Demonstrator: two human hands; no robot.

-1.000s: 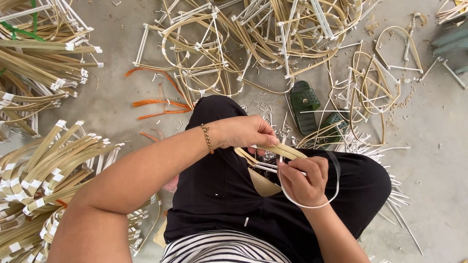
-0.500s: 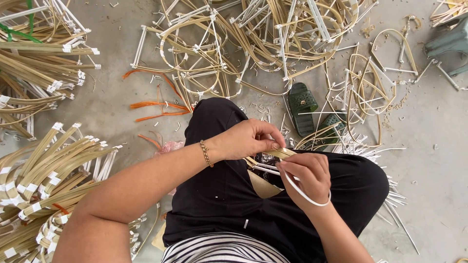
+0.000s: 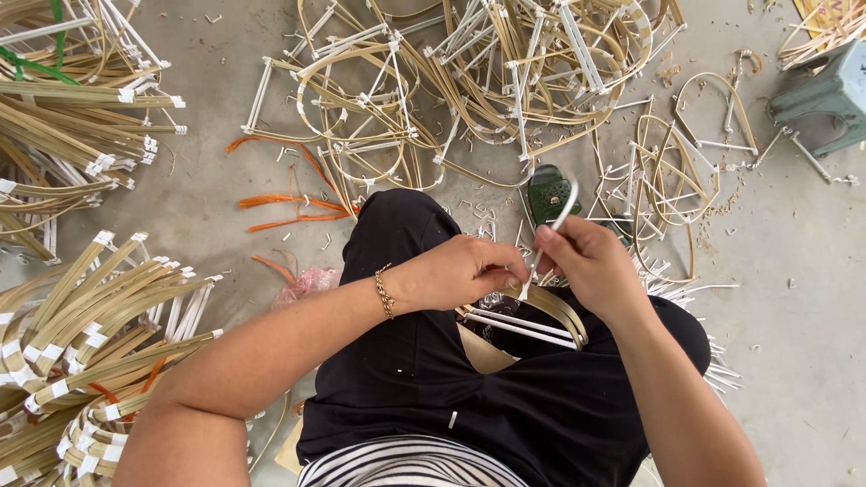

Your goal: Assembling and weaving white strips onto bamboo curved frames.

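I sit on the floor with a curved bamboo frame piece [image 3: 532, 317] resting on my lap, tan strips with white bars across it. My left hand [image 3: 465, 271], with a gold bracelet at the wrist, pinches the frame's top end. My right hand [image 3: 588, 263] grips a thin white strip [image 3: 552, 236] that runs from my fingers down to the frame, held taut and upright. Both hands meet just above my black trousers.
Bundles of bent bamboo strips taped white [image 3: 86, 334] lie at my left. A tangled heap of finished frames [image 3: 469, 81] covers the floor ahead. Orange strips [image 3: 289, 203], a green sandal [image 3: 550, 191] and a grey-green stool [image 3: 825, 95] lie around.
My right hand has risen and pulled the white strip upward; its loose loop that hung below the hand is gone. My left hand stays on the frame.
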